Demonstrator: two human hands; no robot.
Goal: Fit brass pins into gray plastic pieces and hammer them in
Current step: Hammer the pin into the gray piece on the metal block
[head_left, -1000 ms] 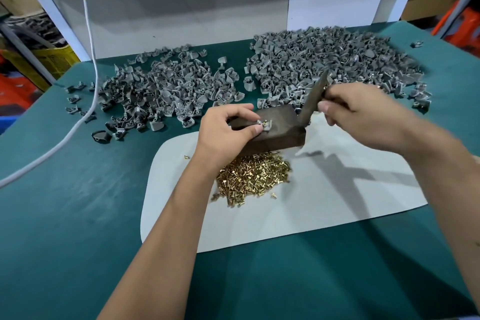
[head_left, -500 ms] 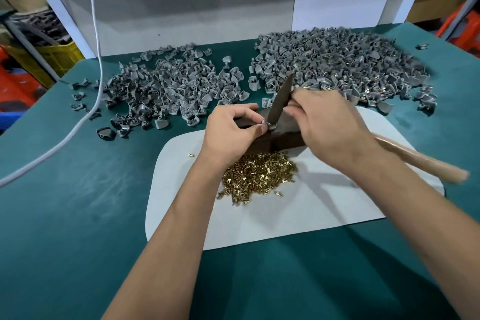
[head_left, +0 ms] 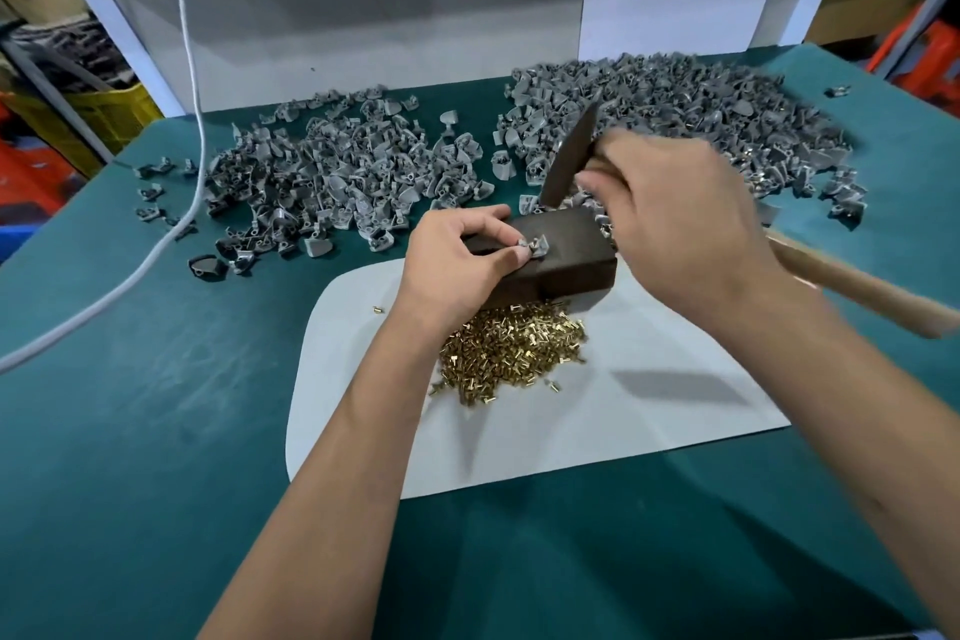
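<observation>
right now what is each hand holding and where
Left hand pinches a gray plastic piece by its near edge on the dark block; right hand grips the hammer just below its head.

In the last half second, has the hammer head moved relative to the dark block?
Yes. The hammer head has lifted up off the dark block, away from the gray piece that the left hand pinches there; the right hand holds the hammer.

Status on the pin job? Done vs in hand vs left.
Done: the right pile shows brass glints among its gray pieces, so it looks pinned. In hand: the left hand pinches one gray piece on the dark block; the right hand grips the hammer, raised above it. Left: the left pile shows no brass, and a heap of loose pins lies on the white mat.
</observation>
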